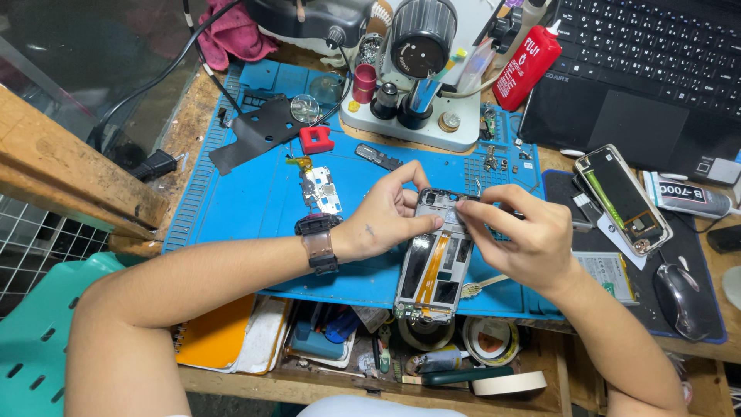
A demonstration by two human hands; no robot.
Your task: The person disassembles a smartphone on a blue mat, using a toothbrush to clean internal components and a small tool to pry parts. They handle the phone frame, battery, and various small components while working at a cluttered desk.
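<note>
A cluttered wooden bench carries a blue repair mat (247, 201), with a microscope (421, 54) at its far edge and a laptop (648, 69) off to the right. Over the mat's near edge, both hands hold an opened phone frame (432, 266) with an orange flex ribbon. The left hand (382, 216) pinches the frame's upper left edge, thumb on top. The right hand (521, 235) closes thumb and forefinger on the top edge. A second opened phone (624, 197) lies beside the laptop.

A red plastic squeeze bottle (526, 68) stands beside a black laptop (641, 85); a grey mouse (679, 300) lies on the wooden worktop (185, 131).
</note>
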